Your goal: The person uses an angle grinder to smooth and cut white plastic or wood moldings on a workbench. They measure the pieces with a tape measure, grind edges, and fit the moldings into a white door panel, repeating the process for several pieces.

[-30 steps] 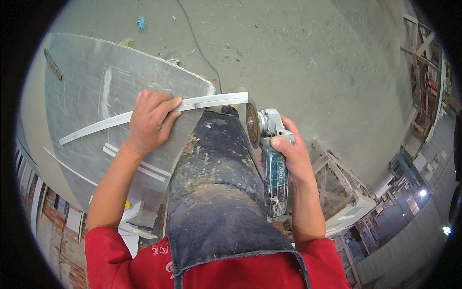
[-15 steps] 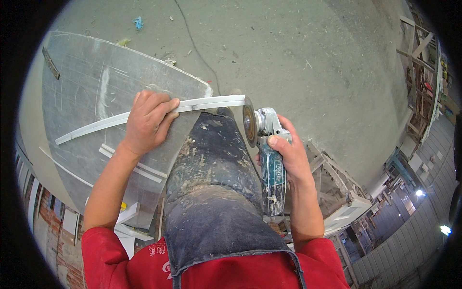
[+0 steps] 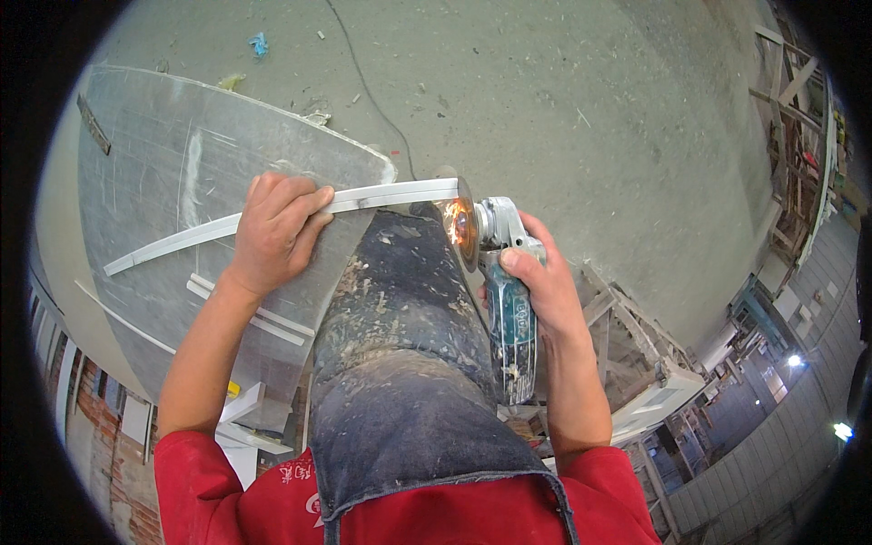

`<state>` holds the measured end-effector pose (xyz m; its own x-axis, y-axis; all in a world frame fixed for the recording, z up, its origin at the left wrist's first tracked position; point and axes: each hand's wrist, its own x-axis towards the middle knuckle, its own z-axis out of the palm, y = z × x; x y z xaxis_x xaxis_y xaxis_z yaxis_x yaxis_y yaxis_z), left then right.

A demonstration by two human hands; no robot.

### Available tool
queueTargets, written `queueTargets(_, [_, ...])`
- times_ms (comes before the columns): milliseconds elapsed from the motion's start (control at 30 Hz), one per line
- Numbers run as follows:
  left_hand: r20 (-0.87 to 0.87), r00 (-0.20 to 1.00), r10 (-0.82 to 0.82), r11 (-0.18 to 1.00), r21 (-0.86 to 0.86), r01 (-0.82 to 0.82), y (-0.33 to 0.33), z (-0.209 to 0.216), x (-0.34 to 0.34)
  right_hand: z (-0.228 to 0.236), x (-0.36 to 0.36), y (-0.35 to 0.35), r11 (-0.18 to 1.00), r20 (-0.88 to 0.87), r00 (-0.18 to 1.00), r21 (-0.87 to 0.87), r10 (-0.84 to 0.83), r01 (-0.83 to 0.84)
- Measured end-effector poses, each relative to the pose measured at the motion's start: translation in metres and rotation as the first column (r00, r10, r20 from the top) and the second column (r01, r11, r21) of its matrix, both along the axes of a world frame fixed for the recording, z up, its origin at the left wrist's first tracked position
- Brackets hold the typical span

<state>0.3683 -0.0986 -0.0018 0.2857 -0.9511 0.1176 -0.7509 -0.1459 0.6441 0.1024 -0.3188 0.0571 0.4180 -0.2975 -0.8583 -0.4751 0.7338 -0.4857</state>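
A long white strip [image 3: 391, 194] lies across the grey tabletop and juts past its right corner, above my aproned leg. My left hand [image 3: 280, 225] is closed around the strip near its middle, pressing it against the table. In my right hand [image 3: 536, 272] is a teal and silver angle grinder [image 3: 511, 318], gripped by its body with the thumb on top. The grinder's disc [image 3: 465, 227] stands upright against the strip's right end. An orange glow shows on the disc's face. My right fingers are partly hidden behind the grinder.
The scratched grey tabletop [image 3: 145, 182] bears a small dark bar [image 3: 94, 124] and shorter white strips [image 3: 282, 331]. A cable [image 3: 368, 91] runs over the dusty floor. Wooden frames [image 3: 627, 336] stand at right, with more timber [image 3: 790, 91] at the far right.
The grinder has shifted slightly left and up, its disc now against the strip's end. An orange glow has appeared on the disc. My left hand has hardly moved.
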Motion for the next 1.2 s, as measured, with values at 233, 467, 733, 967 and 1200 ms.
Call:
queueTargets(233, [0.002, 1.0, -0.007, 1.0, 0.0, 0.007, 0.0, 0.0, 0.001, 0.0, -0.004, -0.001, 0.999, 0.002, 1.0, 0.047, -0.003, 0.003])
queueTargets(467, [0.036, 0.999, -0.008, 1.0, 0.01, 0.007, 0.001, 0.0, 0.0, -0.043, -0.02, 0.008, 0.995, -0.092, 0.995, 0.095, 0.04, -0.031])
queueTargets(733, [0.036, 0.999, -0.031, 0.999, 0.037, 0.029, -0.002, 0.0, -0.002, -0.07, -0.034, -0.028, 0.985, 0.039, 0.988, -0.092, 0.15, -0.146])
queueTargets(967, [0.06, 0.998, -0.035, 0.999, 0.037, 0.033, -0.005, -0.002, -0.004, -0.067, -0.003, -0.102, 0.833, 0.209, 0.811, -0.24, 0.546, -0.499])
queueTargets(1200, [0.064, 0.997, -0.034, 0.999, 0.041, 0.031, -0.002, -0.004, -0.003, -0.061, 0.034, -0.135, 0.636, 0.157, 0.622, -0.311, 0.767, -0.706])
